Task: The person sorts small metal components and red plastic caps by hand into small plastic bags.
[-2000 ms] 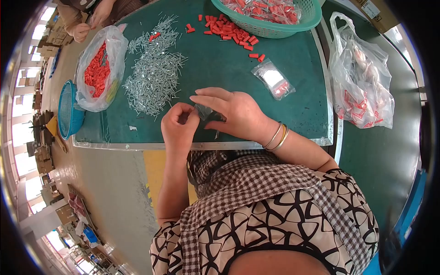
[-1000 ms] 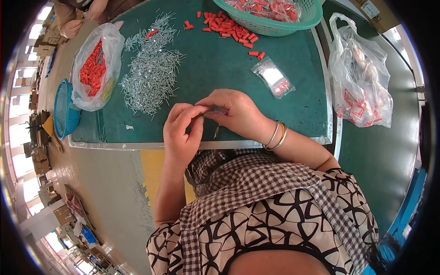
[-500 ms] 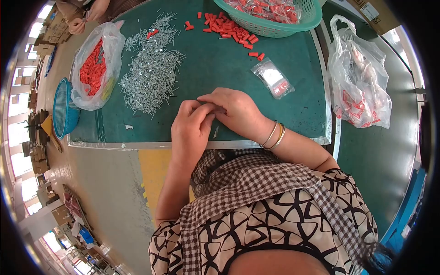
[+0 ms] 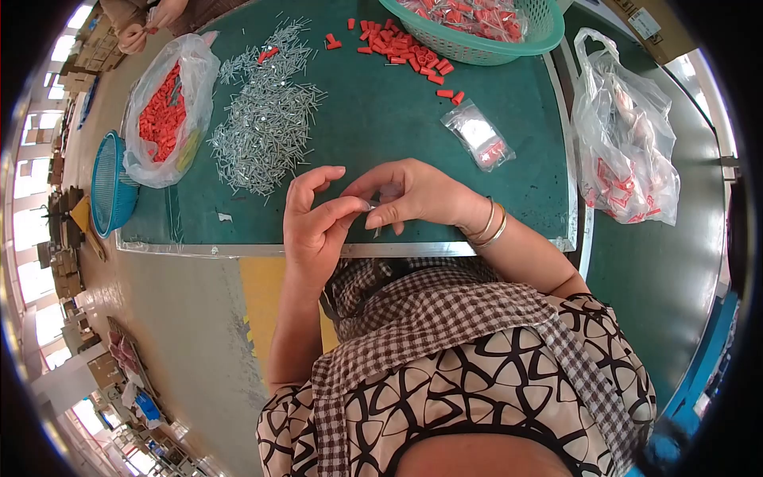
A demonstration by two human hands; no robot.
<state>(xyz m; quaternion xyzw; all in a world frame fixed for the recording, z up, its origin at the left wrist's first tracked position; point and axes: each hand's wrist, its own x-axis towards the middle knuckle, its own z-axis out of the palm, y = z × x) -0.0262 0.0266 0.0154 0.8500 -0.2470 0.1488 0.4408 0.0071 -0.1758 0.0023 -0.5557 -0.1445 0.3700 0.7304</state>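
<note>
My left hand (image 4: 314, 226) and my right hand (image 4: 417, 195) meet above the table's near edge. A bit of clear plastic, apparently a small bag (image 4: 389, 191), shows inside the curl of my right fingers. My left thumb and index finger pinch at the same spot; what lies between their tips is too small to name. Beyond my left hand lies a pile of metal screws (image 4: 266, 131). Red plastic caps or plugs (image 4: 409, 52) are scattered farther off. To the right of my hands is a stack of clear plastic bags (image 4: 478, 137).
A green basket (image 4: 477, 52) with bagged red pieces stands at the back. On the left are a plastic bag of red pieces (image 4: 163, 115) and a blue basket (image 4: 110, 187). A clear carrier bag (image 4: 624, 151) lies right. Another person's hands (image 4: 147, 28) show upper left.
My hands have drawn slightly apart and turned, with my left fingers spreading and the fingertips now showing. The scene has shifted slightly with the camera.
</note>
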